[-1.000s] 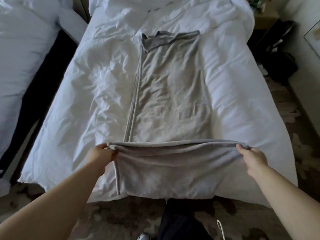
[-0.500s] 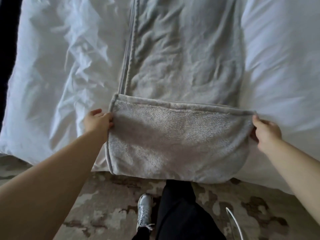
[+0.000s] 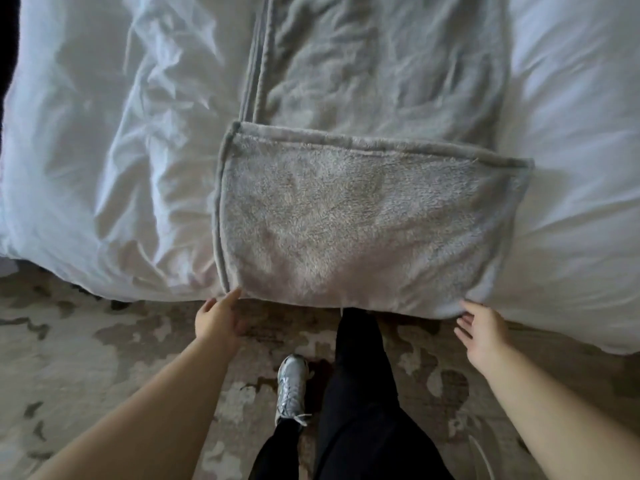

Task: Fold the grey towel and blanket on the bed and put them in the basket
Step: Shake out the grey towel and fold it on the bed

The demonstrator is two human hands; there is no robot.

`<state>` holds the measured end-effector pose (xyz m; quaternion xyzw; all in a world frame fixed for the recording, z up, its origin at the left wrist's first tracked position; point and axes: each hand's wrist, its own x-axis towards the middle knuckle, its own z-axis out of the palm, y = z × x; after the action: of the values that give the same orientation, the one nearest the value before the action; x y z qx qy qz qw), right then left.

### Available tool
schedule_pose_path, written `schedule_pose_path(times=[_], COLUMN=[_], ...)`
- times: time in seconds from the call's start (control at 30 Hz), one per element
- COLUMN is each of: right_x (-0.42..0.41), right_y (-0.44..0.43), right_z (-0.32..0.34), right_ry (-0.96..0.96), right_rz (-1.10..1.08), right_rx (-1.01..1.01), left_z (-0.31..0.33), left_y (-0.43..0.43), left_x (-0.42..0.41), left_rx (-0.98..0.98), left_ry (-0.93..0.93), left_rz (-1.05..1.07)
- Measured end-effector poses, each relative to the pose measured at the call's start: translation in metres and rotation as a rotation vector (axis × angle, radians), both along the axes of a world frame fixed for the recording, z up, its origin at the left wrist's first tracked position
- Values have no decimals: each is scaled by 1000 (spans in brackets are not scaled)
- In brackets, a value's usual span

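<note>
left hand (image 3: 218, 322), right hand (image 3: 481, 332) | released blanket (image 3: 363, 230) fold | now at its near corners

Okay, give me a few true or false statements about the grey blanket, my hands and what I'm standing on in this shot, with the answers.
1. The near end of the grey blanket is folded back over itself. True.
2. The left hand grips the blanket's far edge. False: it is open, fingers straight, at the near left corner of the fold.
3. The blanket lies on a white duvet. True.
4. The right hand is balled into a fist. False: it is open, fingers spread, by the near right corner.
5. The person stands barefoot on bare wood. False: a silver trainer is on a patterned carpet.
</note>
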<state>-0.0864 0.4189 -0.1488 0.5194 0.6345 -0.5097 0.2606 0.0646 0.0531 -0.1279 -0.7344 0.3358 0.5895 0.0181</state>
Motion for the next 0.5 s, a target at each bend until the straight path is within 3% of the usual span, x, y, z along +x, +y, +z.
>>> schedule_pose_path(times=[0.1,0.2,0.3,0.5], right_x=[22,26,19,29], right_y=[-1,-7,-15,-20], right_z=[-20,-35,-35,8], right_ry=[-133,-74,13,87], right_rz=[-201,-438,-627,-606], right_rx=[-181,-378,-475,-486], left_z=[-22,-35,-37,9], left_y=[17,25,26,32], left_x=[2,-11,-21,-16], left_rx=[207,289,296,336], left_ry=[205,395,431,435], left_rz=[43,223,398,441])
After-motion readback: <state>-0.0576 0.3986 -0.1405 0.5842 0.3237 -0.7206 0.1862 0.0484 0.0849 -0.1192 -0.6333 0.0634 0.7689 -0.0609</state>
